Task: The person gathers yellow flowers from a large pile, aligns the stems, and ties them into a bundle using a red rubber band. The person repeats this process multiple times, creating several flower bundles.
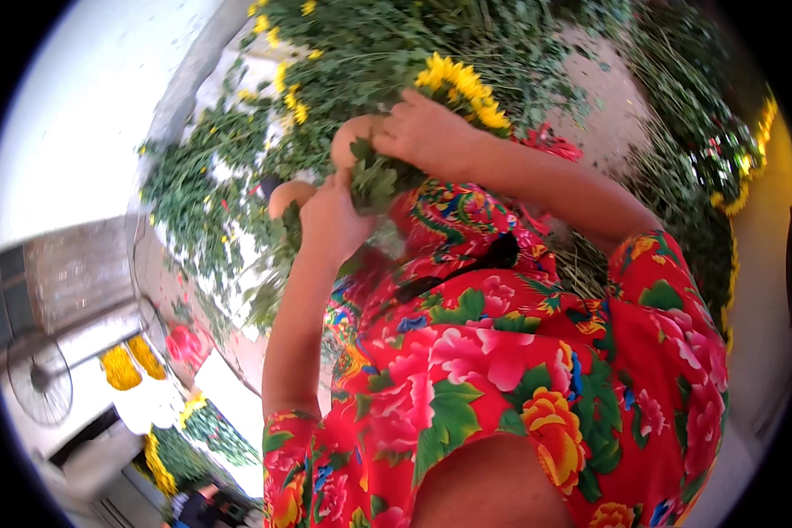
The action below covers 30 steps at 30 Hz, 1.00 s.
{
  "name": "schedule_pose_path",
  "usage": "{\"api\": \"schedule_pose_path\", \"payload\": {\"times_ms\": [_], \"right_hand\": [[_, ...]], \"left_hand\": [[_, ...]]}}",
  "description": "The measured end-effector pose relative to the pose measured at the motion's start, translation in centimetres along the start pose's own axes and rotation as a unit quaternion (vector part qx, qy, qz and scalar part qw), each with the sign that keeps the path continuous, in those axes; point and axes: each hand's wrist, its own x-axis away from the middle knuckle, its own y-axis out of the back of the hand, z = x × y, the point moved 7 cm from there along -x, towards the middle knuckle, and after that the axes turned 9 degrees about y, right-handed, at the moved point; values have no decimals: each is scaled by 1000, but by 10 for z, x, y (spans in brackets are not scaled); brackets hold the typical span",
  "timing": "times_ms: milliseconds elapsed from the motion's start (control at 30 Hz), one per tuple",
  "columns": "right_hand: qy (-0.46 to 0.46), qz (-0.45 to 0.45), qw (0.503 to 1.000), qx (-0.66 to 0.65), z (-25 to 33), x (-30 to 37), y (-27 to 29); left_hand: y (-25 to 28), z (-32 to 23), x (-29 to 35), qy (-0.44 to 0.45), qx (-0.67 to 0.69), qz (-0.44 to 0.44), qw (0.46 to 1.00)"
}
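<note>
Two bare hands close together over the lap, left hand nearer the body, right hand farther out and to its right. Bunch of bright yellow, many-petalled flowers: heads just beyond the right wrist, on the side away from the body. Broad green leaves on cut stems fill the gap between the hands. Left: fingers closed around the leafy stems. Right: fingers bent toward the leaves; contact hidden behind the back of the hand, cannot tell whether it grips. Surroundings: loose heap of thin green stalks beyond both hands.
</note>
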Motion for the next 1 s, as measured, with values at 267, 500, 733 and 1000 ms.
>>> {"api": "schedule_pose_path", "payload": {"times_ms": [267, 500, 733, 1000], "right_hand": [[-37, -35, 998, 32, -1, 13, 12], [-80, -141, 986, 44, 28, 45, 57], [-425, -34, 885, -187, 21, 254, -60], [-566, 301, 702, -310, 41, 366, -258]], "left_hand": [[-10, -22, -8, 5, -48, -61, 997], [-11, -17, -4, 26, -41, -72, 996], [-10, -9, -5, 27, 39, -75, 996], [-2, -24, -8, -22, 87, -75, 993]]}}
